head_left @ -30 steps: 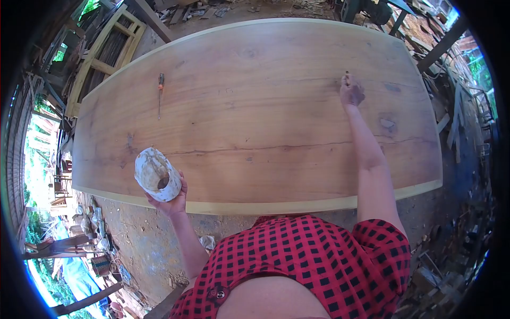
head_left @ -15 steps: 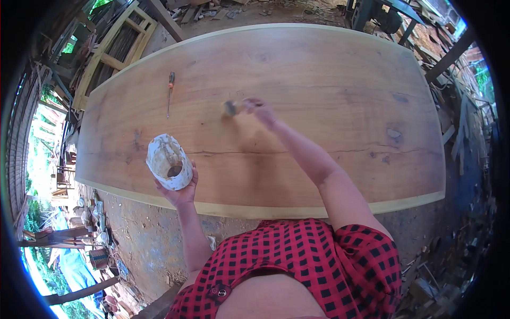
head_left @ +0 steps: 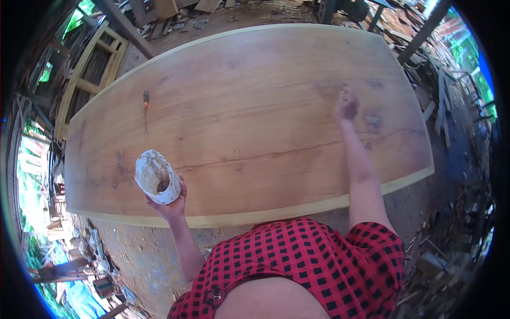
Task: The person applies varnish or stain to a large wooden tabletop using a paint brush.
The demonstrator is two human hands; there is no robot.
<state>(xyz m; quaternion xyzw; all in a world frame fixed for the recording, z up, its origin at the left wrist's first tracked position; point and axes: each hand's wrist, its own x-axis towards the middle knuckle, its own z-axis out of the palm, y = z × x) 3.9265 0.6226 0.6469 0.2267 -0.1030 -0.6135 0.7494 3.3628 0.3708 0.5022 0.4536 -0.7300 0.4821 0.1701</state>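
My left hand (head_left: 169,206) grips a white plastic container (head_left: 158,177) with its top cut open, stained brown, with some dark matter at its bottom. It is tilted so that I see inside, above the near left part of a large wooden slab (head_left: 255,127). My right hand (head_left: 348,105), slightly blurred, is closed on a brush over the right part of the slab. The brush is smeared and mostly hidden by the hand now. A screwdriver (head_left: 146,109) with an orange and black handle lies on the slab at the left, touched by neither hand.
A pale wooden frame (head_left: 87,85) leans beyond the slab's far left end. Wooden posts (head_left: 125,29) stand behind it. Scrap wood (head_left: 443,103) is piled past the right end, and dark machinery (head_left: 345,13) stands at the back.
My right hand has swept far to the right across the slab with the brush. My left hand still holds the container. The whole view has turned somewhat, shifting the slab and screwdriver leftward.
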